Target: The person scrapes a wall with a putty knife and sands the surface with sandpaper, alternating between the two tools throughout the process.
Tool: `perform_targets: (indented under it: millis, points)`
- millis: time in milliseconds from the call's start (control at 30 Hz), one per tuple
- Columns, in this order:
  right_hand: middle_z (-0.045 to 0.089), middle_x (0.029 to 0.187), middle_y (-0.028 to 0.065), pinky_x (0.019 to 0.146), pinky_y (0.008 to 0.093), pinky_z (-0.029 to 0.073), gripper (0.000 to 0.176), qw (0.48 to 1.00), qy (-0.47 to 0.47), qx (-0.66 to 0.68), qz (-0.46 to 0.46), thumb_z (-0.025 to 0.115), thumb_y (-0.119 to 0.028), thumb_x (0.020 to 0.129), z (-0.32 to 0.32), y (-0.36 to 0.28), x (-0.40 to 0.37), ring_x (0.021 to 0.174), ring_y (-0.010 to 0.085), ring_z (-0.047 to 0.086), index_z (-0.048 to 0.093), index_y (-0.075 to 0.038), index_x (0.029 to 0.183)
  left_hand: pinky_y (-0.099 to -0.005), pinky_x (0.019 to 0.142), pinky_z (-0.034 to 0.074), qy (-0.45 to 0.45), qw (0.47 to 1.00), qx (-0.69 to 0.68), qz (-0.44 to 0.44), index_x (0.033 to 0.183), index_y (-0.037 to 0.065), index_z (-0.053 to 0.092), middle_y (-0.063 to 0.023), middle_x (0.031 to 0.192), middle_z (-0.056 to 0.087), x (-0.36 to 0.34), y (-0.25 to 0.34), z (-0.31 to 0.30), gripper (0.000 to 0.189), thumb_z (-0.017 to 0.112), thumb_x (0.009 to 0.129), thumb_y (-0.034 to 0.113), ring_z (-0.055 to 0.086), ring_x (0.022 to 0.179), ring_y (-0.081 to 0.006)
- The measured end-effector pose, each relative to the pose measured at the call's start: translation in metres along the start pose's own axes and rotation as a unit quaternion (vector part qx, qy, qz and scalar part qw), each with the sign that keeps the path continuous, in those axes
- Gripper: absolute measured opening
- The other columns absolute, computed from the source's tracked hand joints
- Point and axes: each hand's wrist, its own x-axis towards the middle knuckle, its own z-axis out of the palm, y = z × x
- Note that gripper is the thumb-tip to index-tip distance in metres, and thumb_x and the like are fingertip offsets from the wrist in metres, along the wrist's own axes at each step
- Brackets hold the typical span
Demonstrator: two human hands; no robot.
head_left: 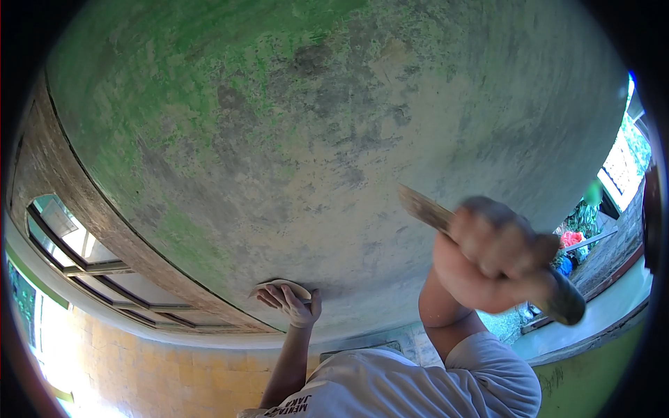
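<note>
My right hand [495, 254] is wrapped round the dark handle of a putty knife [425, 209], slightly smeared by motion. Its stained blade points up and to the left, in front of the wall, while the handle's rounded end sticks out below my fist. Lower and further left, my left hand [289, 303] grips a thin, pale plate [298, 289] with a curved edge, fingers laid over it. Behind both hands spreads a wall [334, 153] with worn green paint and patchy grey and whitish areas.
A wooden frame with glass panes [104, 261] borders the wall on the left. Yellowish tiles [160, 362] show below it. On the right are a bright opening, plants [582, 219], a red flower-like thing [571, 239] and a ledge [592, 334].
</note>
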Motion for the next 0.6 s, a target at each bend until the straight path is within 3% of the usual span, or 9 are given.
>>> perform_targets:
  millis: [100, 200, 300, 367, 500, 600]
  points:
    - [0.035, 0.052, -0.0014, 0.042, 0.0256, 0.021, 0.031, 0.999, -0.02, -0.046, 0.014, 0.046, -0.035, 0.096, -0.001, 0.005, 0.0, 0.04, 0.0079, 0.025, 0.035, -0.013, 0.076, -0.0622, 0.107, -0.001, -0.001, 1.0, -0.001, 0.002, 0.144, 0.003, 0.016, -0.0233, 0.151, 0.007, 0.003, 0.002, -0.002, 0.079, 0.051, 0.087, 0.044, 0.0, 0.139, -0.0431]
    - [0.035, 0.052, -0.0018, 0.042, 0.0256, 0.021, 0.031, 1.0, -0.005, -0.02, 0.018, 0.045, -0.034, 0.096, 0.001, -0.002, -0.001, 0.04, 0.008, 0.024, 0.035, -0.013, 0.077, -0.0628, 0.106, -0.001, 0.002, 1.0, 0.0, 0.005, 0.145, 0.003, 0.016, -0.023, 0.151, 0.007, 0.001, 0.001, -0.002, 0.079, 0.051, 0.087, 0.043, 0.0, 0.139, -0.044]
    - [0.034, 0.052, -0.0016, 0.042, 0.0256, 0.021, 0.032, 0.998, 0.003, 0.051, -0.038, 0.045, -0.035, 0.096, -0.001, -0.007, 0.002, 0.041, 0.0083, 0.024, 0.035, -0.012, 0.077, -0.063, 0.106, -0.001, 0.005, 1.0, -0.001, 0.004, 0.144, 0.004, 0.016, -0.023, 0.151, 0.007, 0.002, 0.001, 0.0, 0.079, 0.052, 0.087, 0.043, 0.0, 0.139, -0.0447]
    - [0.035, 0.052, -0.002, 0.042, 0.0247, 0.021, 0.034, 1.0, 0.006, -0.019, 0.019, 0.048, -0.038, 0.095, -0.001, 0.008, -0.001, 0.041, 0.0077, 0.026, 0.035, -0.013, 0.075, -0.063, 0.106, -0.001, 0.004, 1.0, -0.003, 0.003, 0.144, 0.004, 0.016, -0.0231, 0.151, 0.007, 0.003, 0.002, -0.002, 0.079, 0.053, 0.086, 0.042, 0.0, 0.139, -0.0449]
    - [0.034, 0.051, -0.0023, 0.042, 0.0241, 0.021, 0.036, 0.999, -0.024, -0.008, 0.039, 0.048, -0.04, 0.094, -0.005, -0.002, 0.005, 0.041, 0.0074, 0.027, 0.034, -0.014, 0.074, -0.0614, 0.107, -0.002, 0.0, 1.0, -0.002, 0.011, 0.144, 0.002, 0.016, -0.0243, 0.151, 0.006, 0.001, 0.002, -0.003, 0.078, 0.052, 0.087, 0.041, 0.0, 0.139, -0.044]
    - [0.034, 0.053, -0.0014, 0.042, 0.0255, 0.021, 0.035, 0.997, -0.035, 0.044, -0.051, 0.046, -0.039, 0.095, -0.002, -0.017, 0.009, 0.042, 0.0083, 0.025, 0.033, -0.013, 0.076, -0.0616, 0.107, -0.002, 0.001, 1.0, 0.004, 0.009, 0.144, 0.002, 0.015, -0.0241, 0.151, 0.006, 0.005, 0.002, -0.002, 0.079, 0.052, 0.087, 0.041, 0.0, 0.139, -0.0441]
